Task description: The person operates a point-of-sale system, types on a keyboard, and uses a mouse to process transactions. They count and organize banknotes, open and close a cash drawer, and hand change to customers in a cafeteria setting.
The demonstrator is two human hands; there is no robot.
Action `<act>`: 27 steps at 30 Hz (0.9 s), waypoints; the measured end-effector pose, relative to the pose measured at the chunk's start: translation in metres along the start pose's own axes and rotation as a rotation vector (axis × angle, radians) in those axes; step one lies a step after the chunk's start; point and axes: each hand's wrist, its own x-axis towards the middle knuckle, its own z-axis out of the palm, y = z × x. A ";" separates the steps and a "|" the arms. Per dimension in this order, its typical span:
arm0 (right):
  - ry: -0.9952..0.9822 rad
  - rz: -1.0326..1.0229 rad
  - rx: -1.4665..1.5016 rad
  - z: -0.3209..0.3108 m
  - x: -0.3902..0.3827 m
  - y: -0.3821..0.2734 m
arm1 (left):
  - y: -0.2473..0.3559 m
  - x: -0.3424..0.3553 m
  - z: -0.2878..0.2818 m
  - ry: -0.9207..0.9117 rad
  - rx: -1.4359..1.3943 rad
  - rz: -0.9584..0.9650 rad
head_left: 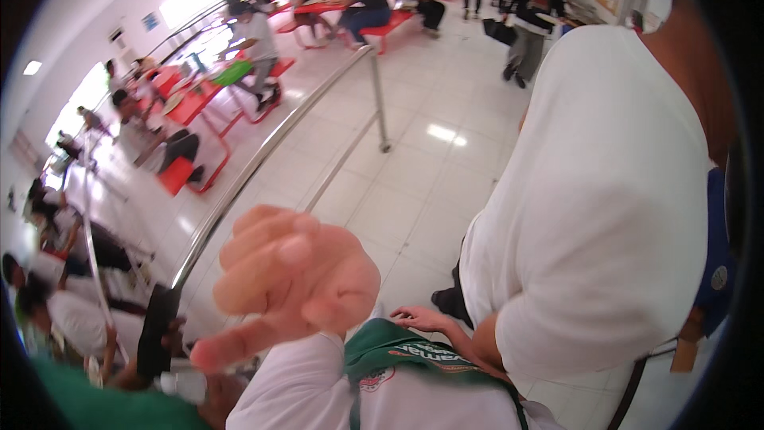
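My left hand is raised in the middle of the view, its empty palm toward me. Several of its fingers are loosely curled, and one digit stretches out to the left. The steel handrail lies beyond it. What looks to be my right hand is lower down, past the edge of my green apron. Its fingers are stretched out with nothing visible in them, and the apron partly hides the forearm.
A person in a white shirt stands close on my right. A dark phone-like object is held up by someone at lower left. Red tables with seated people are beyond the rail. Another person stands on the tiled floor.
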 end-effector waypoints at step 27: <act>1.057 0.082 0.486 -0.636 0.184 -0.015 | -0.535 -0.637 0.265 -2.216 -0.758 -0.724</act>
